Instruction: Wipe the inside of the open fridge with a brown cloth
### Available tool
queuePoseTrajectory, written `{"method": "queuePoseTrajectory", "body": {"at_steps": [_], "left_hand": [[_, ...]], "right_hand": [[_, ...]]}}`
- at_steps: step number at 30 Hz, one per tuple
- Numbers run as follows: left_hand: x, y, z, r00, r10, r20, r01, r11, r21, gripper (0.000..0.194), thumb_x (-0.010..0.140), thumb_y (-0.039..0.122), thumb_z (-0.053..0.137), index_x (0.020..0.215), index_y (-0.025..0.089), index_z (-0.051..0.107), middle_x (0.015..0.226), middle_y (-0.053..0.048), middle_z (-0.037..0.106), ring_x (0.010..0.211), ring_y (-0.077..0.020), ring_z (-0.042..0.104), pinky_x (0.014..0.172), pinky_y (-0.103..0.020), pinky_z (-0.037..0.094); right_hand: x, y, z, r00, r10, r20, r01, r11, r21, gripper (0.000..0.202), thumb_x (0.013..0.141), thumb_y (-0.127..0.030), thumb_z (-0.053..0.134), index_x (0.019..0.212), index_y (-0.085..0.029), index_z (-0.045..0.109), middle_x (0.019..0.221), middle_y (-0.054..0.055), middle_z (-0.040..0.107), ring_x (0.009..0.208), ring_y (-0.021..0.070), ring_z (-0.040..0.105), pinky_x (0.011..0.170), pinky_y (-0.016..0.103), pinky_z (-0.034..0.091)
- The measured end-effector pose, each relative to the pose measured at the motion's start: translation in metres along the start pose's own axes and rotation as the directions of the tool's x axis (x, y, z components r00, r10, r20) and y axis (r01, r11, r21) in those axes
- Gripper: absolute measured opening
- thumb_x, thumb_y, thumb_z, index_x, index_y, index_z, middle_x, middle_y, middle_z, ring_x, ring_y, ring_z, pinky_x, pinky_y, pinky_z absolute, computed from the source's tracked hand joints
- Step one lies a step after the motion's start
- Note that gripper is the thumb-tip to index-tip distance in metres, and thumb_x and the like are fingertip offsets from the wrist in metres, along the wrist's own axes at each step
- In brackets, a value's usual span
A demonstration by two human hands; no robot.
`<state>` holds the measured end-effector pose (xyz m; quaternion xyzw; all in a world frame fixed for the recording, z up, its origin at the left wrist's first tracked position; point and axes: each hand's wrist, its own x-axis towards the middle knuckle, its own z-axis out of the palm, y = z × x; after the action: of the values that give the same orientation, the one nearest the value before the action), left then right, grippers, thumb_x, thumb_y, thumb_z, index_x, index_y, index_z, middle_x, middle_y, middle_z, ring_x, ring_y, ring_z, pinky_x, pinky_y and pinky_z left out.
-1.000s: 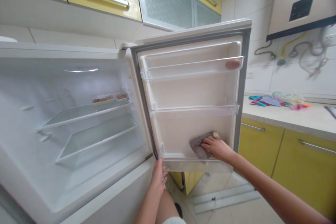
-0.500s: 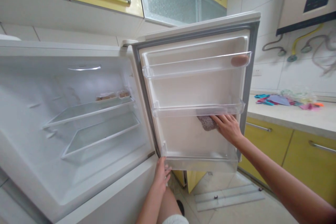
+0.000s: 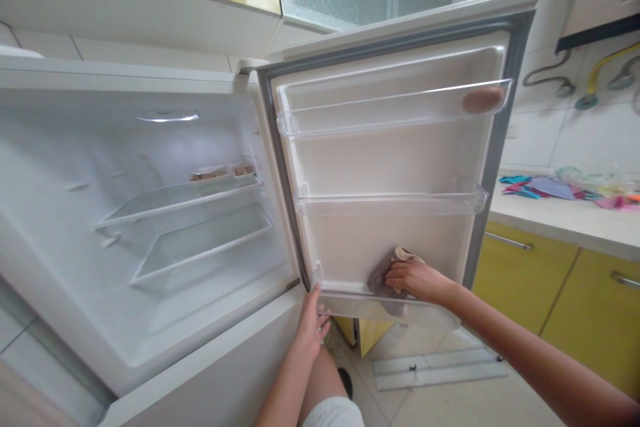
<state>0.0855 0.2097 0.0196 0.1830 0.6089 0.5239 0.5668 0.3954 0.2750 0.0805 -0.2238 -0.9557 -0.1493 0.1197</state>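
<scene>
The fridge door [image 3: 400, 160] stands open, with three clear door shelves on its inner face. My right hand [image 3: 413, 278] grips a grey-brown cloth [image 3: 384, 277], which dips into the bottom door shelf [image 3: 425, 312]. At that shelf's left end, by the door's lower hinge-side corner, is my left hand [image 3: 313, 323], its fingers apart and touching the edge. A brown oval object [image 3: 483, 100] lies at the right end of the top door shelf [image 3: 370, 112]. The middle door shelf [image 3: 390, 204] is just above the cloth.
Inside the fridge, small packs of food [image 3: 210, 173] sit on the upper glass shelf [image 3: 175, 203]. Colourful cloths [image 3: 550, 187] lie on the right counter [image 3: 565, 223]. Flat panels [image 3: 440, 370] rest on the floor. Yellow cabinets [image 3: 530, 267] flank the door.
My right hand has moved the cloth down from just under the middle door shelf into the bottom one. My left hand keeps its place at the corner. The view has shifted slightly.
</scene>
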Motion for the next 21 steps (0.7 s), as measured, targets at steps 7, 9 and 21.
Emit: {"method": "queuePoseTrajectory", "body": {"at_steps": [7, 9, 21], "left_hand": [[0.002, 0.002, -0.004, 1.0, 0.005, -0.009, -0.004, 0.998, 0.058, 0.058, 0.081, 0.066, 0.057, 0.129, 0.033, 0.055, 0.115, -0.005, 0.065, 0.095, -0.0202, 0.066, 0.09, -0.037, 0.047], [0.001, 0.002, -0.002, 1.0, 0.011, -0.016, -0.01, 0.997, 0.072, 0.056, 0.083, 0.065, 0.055, 0.129, 0.032, 0.055, 0.114, -0.004, 0.066, 0.095, -0.0201, 0.066, 0.092, -0.037, 0.046], [0.003, 0.001, 0.006, 1.0, 0.009, -0.029, -0.007, 0.996, 0.085, 0.058, 0.086, 0.062, 0.051, 0.135, 0.032, 0.05, 0.124, -0.007, 0.063, 0.093, -0.0186, 0.067, 0.09, -0.035, 0.047]], "right_hand": [[-0.004, 0.007, -0.002, 0.999, -0.048, 0.018, 0.05, 0.99, -0.128, 0.02, 0.098, -0.023, 0.053, 0.107, -0.026, 0.071, 0.113, 0.002, 0.076, 0.114, 0.0195, 0.062, 0.095, 0.036, 0.042], [-0.006, 0.01, -0.002, 0.998, -0.019, -0.064, 0.007, 0.982, -0.187, 0.027, 0.099, -0.022, 0.052, 0.12, -0.027, 0.068, 0.126, 0.002, 0.073, 0.122, 0.0206, 0.058, 0.101, 0.038, 0.04], [0.12, -0.012, -0.028, 0.893, 0.255, -0.37, -0.347, 0.914, -0.208, 0.066, 0.093, -0.012, 0.045, 0.156, -0.027, 0.034, 0.161, 0.011, 0.043, 0.139, 0.0307, 0.044, 0.112, 0.05, 0.028]]}}
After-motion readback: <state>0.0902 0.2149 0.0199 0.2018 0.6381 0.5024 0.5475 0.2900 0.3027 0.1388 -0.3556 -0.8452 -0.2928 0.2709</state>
